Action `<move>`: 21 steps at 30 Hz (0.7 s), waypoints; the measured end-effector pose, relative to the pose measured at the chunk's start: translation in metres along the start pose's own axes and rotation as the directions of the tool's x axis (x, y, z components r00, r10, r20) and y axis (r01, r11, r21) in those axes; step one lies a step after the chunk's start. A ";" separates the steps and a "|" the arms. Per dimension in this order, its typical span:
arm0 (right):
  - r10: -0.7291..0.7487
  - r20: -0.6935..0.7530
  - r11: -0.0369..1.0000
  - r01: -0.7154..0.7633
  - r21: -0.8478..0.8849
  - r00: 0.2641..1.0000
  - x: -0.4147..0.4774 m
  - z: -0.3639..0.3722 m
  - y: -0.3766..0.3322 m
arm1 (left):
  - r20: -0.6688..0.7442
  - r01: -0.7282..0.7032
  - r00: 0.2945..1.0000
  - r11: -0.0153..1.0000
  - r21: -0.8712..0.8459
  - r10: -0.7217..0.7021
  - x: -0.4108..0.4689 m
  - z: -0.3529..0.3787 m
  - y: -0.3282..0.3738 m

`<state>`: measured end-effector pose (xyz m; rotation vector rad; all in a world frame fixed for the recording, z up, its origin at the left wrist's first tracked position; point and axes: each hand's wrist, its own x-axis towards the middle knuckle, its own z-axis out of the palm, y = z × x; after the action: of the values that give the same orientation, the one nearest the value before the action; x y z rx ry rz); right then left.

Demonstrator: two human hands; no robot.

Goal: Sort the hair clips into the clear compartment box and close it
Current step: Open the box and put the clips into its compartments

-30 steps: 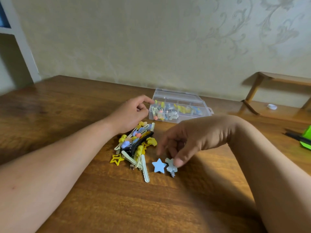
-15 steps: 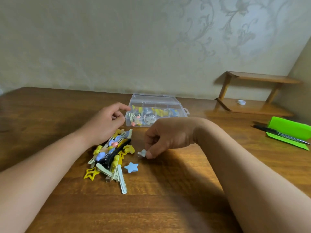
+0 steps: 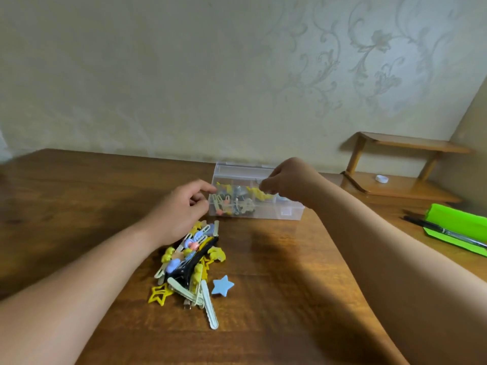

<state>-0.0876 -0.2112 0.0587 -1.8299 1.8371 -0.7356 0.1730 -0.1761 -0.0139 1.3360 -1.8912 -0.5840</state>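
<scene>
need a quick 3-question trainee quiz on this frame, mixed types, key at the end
1. True or false: the blue star clip lies inside the clear box.
2. The case on the right is: A green, B red, C blue.
3. Which hand is over the box's compartments?
Key: 1 false, it lies on the table beside the clip pile; 2 A; 3 the right hand.
</scene>
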 end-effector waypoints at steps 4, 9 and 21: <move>0.035 0.050 0.969 -0.022 -0.247 0.998 0.010 0.011 -0.015 | 0.009 0.017 1.000 1.000 0.005 -0.017 -0.001 -0.001 0.000; 0.098 0.085 0.941 -0.064 -0.333 0.992 0.015 0.020 -0.010 | 0.022 0.020 1.000 1.000 0.017 -0.021 -0.003 -0.003 0.005; 0.101 0.036 0.953 -0.086 -0.290 0.994 0.012 0.035 -0.003 | 0.024 -0.001 1.000 1.000 0.022 0.000 -0.003 -0.001 0.003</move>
<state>-0.0634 -0.2256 0.0345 -1.8989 2.0699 -0.3984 0.1730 -0.1718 -0.0120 1.3476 -1.9225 -0.5834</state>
